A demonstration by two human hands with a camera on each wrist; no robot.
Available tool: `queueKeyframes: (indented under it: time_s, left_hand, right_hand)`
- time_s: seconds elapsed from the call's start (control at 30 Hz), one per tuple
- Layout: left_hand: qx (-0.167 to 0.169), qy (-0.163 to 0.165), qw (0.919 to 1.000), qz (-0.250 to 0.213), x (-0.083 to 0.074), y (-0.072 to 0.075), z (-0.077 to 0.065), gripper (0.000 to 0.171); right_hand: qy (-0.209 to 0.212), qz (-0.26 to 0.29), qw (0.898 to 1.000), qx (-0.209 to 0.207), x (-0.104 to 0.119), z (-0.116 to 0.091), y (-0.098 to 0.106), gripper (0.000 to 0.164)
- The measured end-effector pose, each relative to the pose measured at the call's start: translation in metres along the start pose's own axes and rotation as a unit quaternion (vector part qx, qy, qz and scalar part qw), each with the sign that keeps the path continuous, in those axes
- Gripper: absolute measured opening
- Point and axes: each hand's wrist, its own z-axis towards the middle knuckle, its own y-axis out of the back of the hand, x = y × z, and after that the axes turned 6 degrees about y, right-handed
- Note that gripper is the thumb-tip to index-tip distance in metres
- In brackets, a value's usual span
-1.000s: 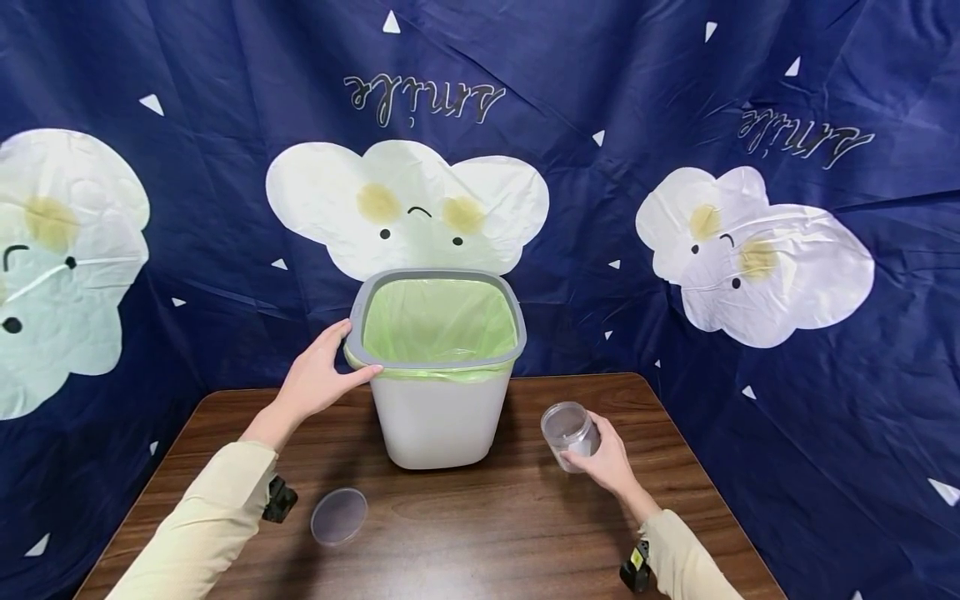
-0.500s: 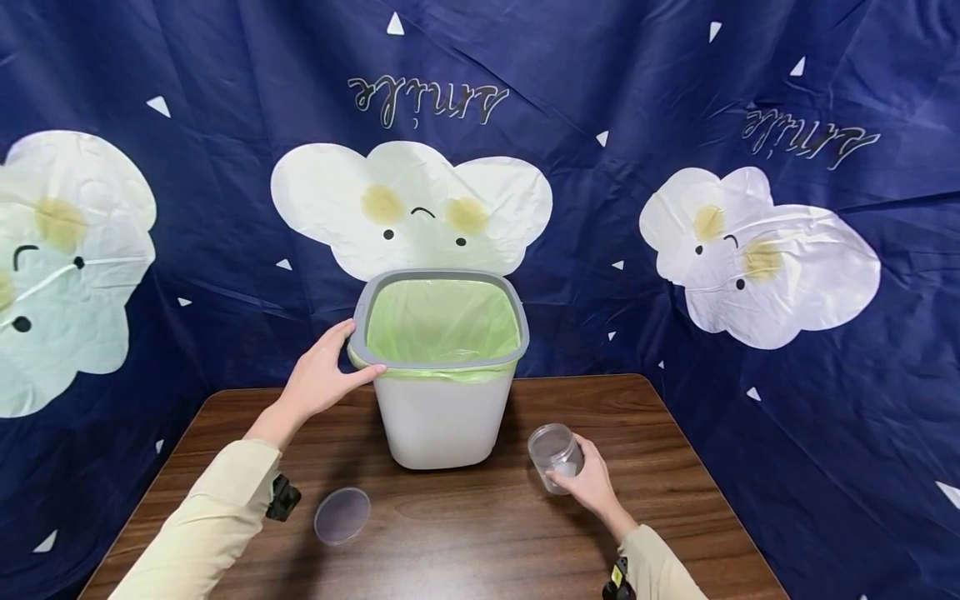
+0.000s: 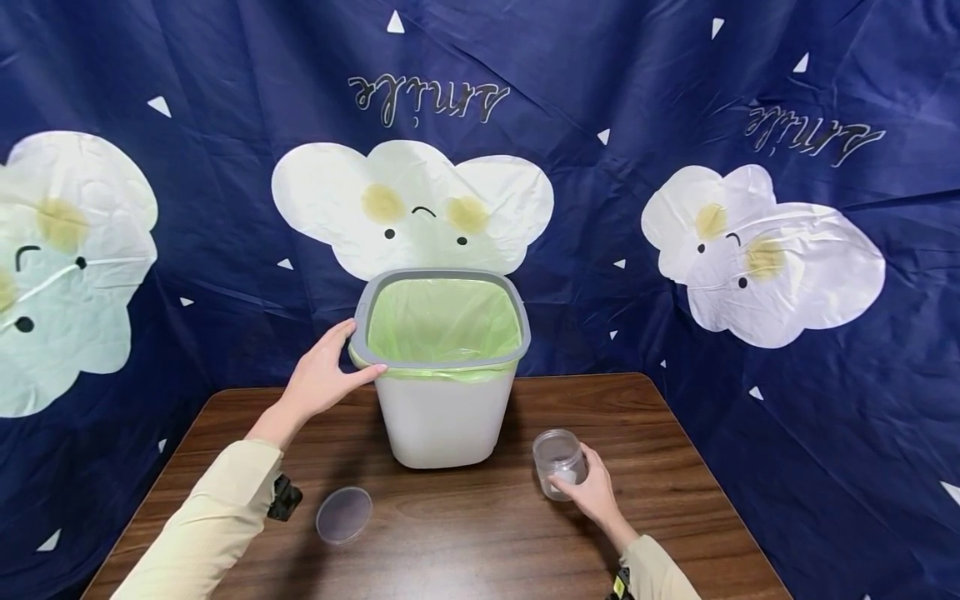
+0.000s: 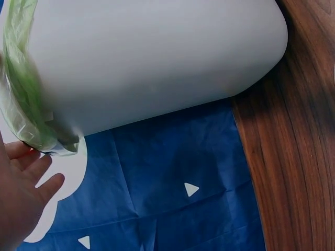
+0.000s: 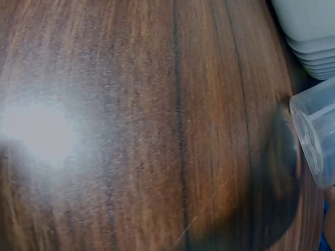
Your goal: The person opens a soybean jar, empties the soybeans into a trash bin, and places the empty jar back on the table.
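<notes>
A white trash bin [image 3: 442,421] with a grey rim and a green liner [image 3: 442,321] stands upright at the table's back. My left hand [image 3: 318,375] touches its near left corner, thumb on the front of the rim and fingers spread along the left side. In the left wrist view, the fingers [image 4: 36,170] look extended beside the bunched liner. My right hand [image 3: 592,492] grips a clear plastic jar [image 3: 557,454] without a lid, right of the bin. Whether the jar's base touches the table cannot be told. A round clear lid [image 3: 343,515] lies front left.
The brown wooden table [image 3: 465,542] bears the bin and lid. Behind and beside it hangs a dark blue cloth [image 3: 585,208] with white clouds and triangles.
My right hand has brought the jar nearer to me and slightly left, then a little back to the right. The left hand stays on the bin, and the lid has not moved.
</notes>
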Motion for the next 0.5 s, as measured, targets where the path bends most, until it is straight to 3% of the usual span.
queueKeyframes:
  time_s: [0.23, 0.5]
  left_hand:
    - [-0.006, -0.001, 1.0000, -0.002, 0.001, -0.001, 0.000, 0.094]
    - [-0.017, -0.008, 0.9998, -0.006, 0.002, -0.003, 0.001, 0.092]
  right_hand:
    - [-0.043, 0.020, 0.999, 0.021, -0.004, -0.007, 0.003, 0.074]
    - [-0.103, 0.109, 0.988, 0.037, 0.011, -0.013, 0.010, 0.073]
